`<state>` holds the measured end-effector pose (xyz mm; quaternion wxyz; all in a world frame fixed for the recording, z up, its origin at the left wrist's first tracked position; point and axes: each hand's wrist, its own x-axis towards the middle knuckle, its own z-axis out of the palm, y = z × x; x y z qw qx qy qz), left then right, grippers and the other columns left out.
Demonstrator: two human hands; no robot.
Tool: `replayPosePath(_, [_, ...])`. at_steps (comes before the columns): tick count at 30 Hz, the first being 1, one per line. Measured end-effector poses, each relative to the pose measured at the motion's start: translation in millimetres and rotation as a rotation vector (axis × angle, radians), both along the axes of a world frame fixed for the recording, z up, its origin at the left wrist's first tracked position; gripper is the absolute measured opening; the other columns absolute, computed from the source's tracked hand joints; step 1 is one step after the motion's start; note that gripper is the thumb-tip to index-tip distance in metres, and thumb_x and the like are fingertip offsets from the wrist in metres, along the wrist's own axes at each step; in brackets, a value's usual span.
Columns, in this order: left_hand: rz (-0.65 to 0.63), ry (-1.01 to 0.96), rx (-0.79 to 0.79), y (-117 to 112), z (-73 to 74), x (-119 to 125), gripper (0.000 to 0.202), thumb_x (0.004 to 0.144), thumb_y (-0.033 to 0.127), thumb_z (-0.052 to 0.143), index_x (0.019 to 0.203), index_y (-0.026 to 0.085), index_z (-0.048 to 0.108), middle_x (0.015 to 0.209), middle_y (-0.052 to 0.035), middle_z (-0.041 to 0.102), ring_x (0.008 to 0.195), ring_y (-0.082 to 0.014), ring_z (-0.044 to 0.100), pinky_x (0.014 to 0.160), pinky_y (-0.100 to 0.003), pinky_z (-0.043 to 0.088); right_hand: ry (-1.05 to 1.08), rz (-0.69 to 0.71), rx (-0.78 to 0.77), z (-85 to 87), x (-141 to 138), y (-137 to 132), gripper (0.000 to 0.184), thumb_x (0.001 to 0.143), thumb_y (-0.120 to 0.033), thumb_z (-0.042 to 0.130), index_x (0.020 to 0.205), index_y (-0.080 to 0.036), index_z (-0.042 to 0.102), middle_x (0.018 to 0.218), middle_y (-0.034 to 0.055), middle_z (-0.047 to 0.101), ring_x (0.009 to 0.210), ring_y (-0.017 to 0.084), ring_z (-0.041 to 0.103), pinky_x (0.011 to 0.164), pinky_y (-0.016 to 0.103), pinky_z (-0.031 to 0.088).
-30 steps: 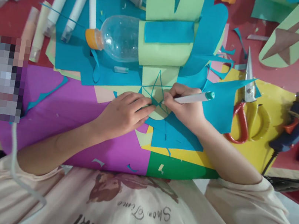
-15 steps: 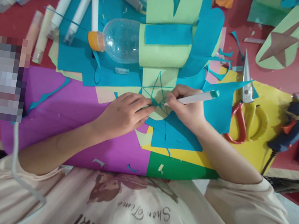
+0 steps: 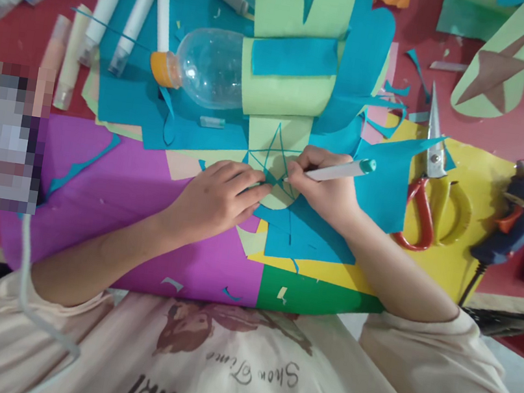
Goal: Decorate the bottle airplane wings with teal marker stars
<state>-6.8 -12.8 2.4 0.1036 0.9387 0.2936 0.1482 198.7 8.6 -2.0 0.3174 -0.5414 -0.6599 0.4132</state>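
My right hand (image 3: 325, 183) pinches a white marker (image 3: 339, 170) with a green end, its tip on the light green paper wing (image 3: 278, 134). A star outline (image 3: 268, 157) in green lines is drawn on that wing, with some colour filled in at its lower left. Fingers stretched out, my left hand (image 3: 227, 194) lies flat with its fingertips on the wing's edge beside the star. The wing joins a clear plastic bottle (image 3: 210, 67) with an orange cap, wrapped in light green paper with a blue strip (image 3: 295, 57). A marker cap (image 3: 212, 123) lies left of the wing.
Several markers (image 3: 107, 6) lie at the upper left. Scissors (image 3: 433, 156) with red and yellow handles and a glue gun (image 3: 515, 215) rest at the right, on yellow paper (image 3: 453, 264). Purple paper (image 3: 109, 193) spreads under my left arm; blue scraps lie about.
The marker and my right hand have shifted very slightly left along the star. My left hand stays in place. The view has moved a little.
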Motion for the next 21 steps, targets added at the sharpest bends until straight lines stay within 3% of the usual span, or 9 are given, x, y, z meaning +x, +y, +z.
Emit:
replayPosePath(10, [-0.006,-0.026,0.032,0.1,0.0,0.8,0.023,0.099,0.013,0.047,0.11,0.012,0.066,0.105,-0.0132,0.071,0.1,-0.0271,0.066,0.084,-0.042,0.057,-0.043,0.103,0.007,3.9,3.2,0.9,0.028,0.07,-0.014,0.052,0.051,-0.022,0.033,0.047,-0.0068,0.035,0.048,0.006,0.03,0.049,0.024,0.024])
replayPosePath(21, [-0.007,-0.04,0.076,0.6,0.1,1.0,0.02,0.099,0.014,0.049,0.108,0.011,0.066,0.101,-0.0121,0.071,0.096,-0.0265,0.067,0.082,-0.041,0.058,0.011,-0.012,-0.015,0.4,3.8,1.5,0.029,0.08,-0.021,0.057,0.057,-0.021,0.04,0.051,-0.0057,0.045,0.048,0.007,0.037,0.051,0.025,0.03])
